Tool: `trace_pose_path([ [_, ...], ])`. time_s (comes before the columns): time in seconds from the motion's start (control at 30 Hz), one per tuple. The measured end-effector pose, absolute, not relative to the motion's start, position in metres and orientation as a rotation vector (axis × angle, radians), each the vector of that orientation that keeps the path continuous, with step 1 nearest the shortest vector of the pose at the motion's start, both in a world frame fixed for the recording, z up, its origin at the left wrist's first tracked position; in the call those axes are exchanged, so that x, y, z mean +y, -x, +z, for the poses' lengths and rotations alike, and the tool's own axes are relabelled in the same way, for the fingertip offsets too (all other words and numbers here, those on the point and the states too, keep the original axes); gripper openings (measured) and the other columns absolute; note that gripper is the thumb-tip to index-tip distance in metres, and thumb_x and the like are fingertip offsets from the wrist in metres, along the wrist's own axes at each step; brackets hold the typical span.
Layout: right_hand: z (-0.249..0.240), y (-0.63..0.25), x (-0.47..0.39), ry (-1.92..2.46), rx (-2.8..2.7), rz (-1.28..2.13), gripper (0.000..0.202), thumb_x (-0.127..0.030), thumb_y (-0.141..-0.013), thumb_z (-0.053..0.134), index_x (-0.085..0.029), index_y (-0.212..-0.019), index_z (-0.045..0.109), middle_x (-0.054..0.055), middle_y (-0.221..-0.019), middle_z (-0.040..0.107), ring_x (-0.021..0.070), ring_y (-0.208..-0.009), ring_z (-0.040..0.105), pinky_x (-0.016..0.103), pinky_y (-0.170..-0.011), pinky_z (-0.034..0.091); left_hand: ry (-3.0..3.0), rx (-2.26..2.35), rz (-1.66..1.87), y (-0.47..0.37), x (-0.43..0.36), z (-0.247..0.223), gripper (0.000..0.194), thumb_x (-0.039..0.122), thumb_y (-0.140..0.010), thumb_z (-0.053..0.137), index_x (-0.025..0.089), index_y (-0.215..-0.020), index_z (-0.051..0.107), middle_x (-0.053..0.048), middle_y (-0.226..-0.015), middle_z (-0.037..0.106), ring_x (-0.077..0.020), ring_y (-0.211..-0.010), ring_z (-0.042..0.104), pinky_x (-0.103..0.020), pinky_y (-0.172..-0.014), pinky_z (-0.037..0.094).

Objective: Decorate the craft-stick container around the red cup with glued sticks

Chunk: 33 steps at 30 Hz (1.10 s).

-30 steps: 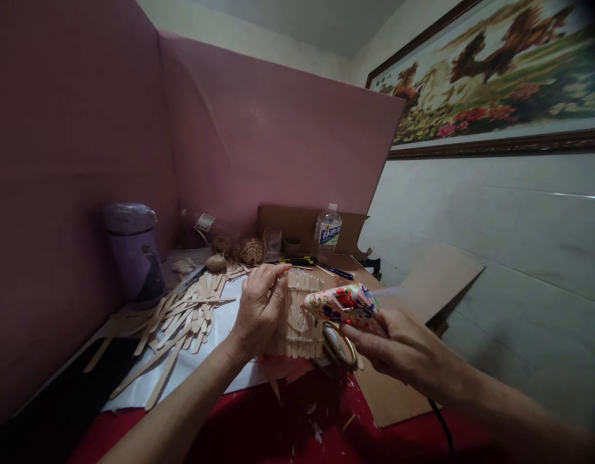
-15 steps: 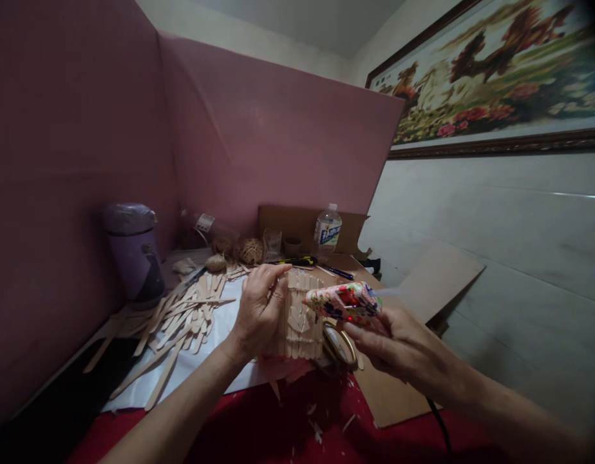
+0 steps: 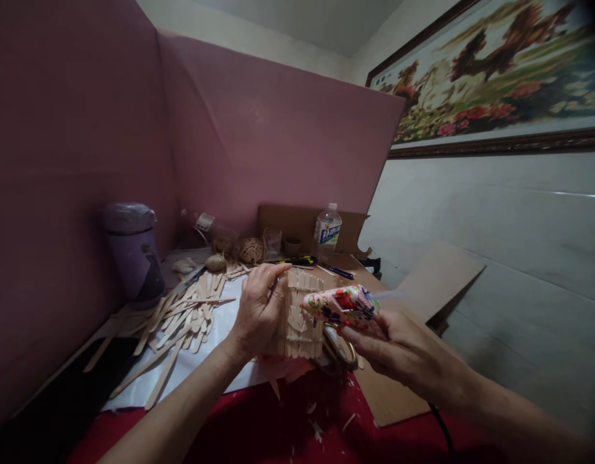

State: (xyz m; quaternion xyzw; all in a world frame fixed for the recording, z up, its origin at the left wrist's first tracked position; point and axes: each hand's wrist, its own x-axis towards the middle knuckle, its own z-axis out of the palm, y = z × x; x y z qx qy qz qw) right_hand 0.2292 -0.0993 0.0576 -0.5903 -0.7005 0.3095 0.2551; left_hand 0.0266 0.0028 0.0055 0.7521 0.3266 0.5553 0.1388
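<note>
Steadily, my left hand (image 3: 261,306) grips the upper left side of the stick-built piece (image 3: 304,345), thumb and fingers bent around its edge, while my right hand (image 3: 398,341) is closed around the flower-patterned glue gun (image 3: 346,304). The piece stands in front of me at the middle of the bench, pale sticks set side by side with cross strips over them. The gun's tip points left, right at its face — whether it touches, I can't tell. A small red light glows on the gun. Just right of the piece, below the gun, lies a gold-rimmed object (image 3: 344,351), partly hidden. To my left, loose sticks (image 3: 181,316) are heaped across a white sheet (image 3: 133,394), with a purple tumbler (image 3: 136,258) behind them. Farther back sit a twine ball (image 3: 252,250), a clear bottle (image 3: 328,233) and a dark blue pen (image 3: 337,272) — the bottle upright, the pen lying flat. Scraps dot the red cloth (image 3: 259,425) nearest me.
</note>
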Motion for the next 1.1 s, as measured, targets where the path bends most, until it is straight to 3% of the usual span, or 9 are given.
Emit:
trace_pose_path([
  [1.1, 0.0601, -0.2242, -0.102, 1.554, -1.857, 0.928, 0.046, -0.058, -0.085, 0.049, -0.02, -0.061, 0.036, -0.006, -0.054, 0.031, 0.0074, -0.049, 0.025, 0.024, -0.043, 0.018, -2.189, 0.94, 1.599, -0.0263, 0.0032, 0.0049, 0.023, 0.027, -0.092, 0.043, 0.023, -0.109, 0.058, -0.005, -0.105, 0.062, -0.0208, -0.101, 0.053, -0.038, -0.089, 0.038],
])
